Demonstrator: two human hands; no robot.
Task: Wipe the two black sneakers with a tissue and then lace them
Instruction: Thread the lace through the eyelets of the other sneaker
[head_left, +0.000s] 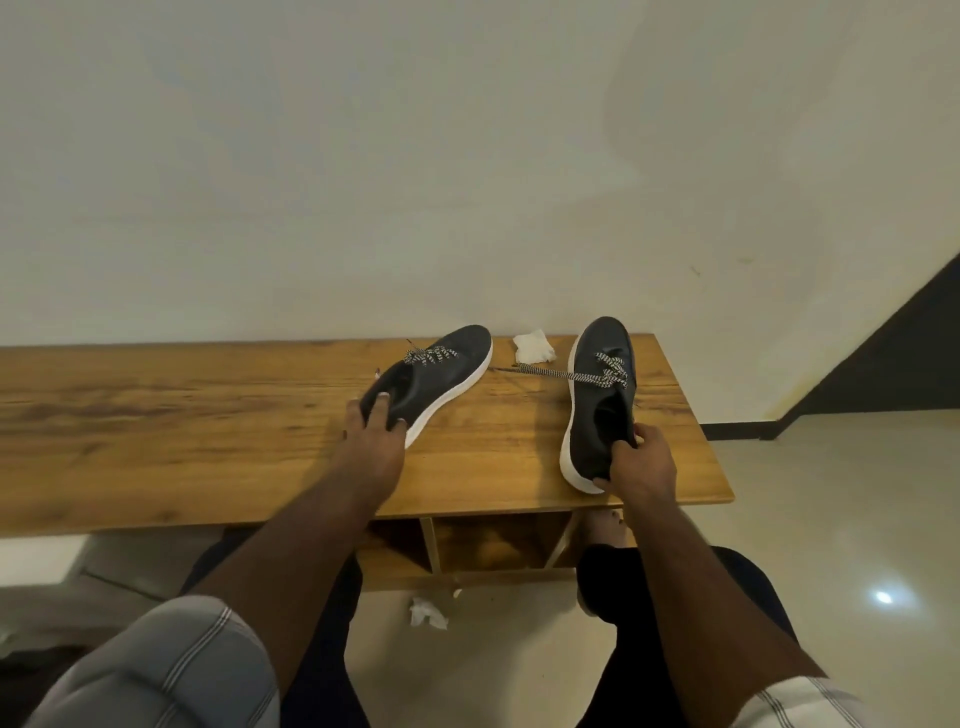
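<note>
Two black sneakers with white soles lie on a wooden table (208, 415). The left sneaker (441, 374) points away and to the right, with speckled black-and-white laces over its tongue. My left hand (376, 431) grips its heel, fingers curled over the collar. The right sneaker (597, 395) points straight away; one lace end trails left across the tabletop. My right hand (641, 462) grips its heel, thumb at the collar. A crumpled white tissue (534, 345) sits between the toes at the table's far edge.
A plain wall stands right behind the table. Open shelf compartments (493, 543) lie under the tabletop. Another crumpled tissue (427, 613) is on the tiled floor between my knees. A bare foot (605, 527) shows under the table's right end.
</note>
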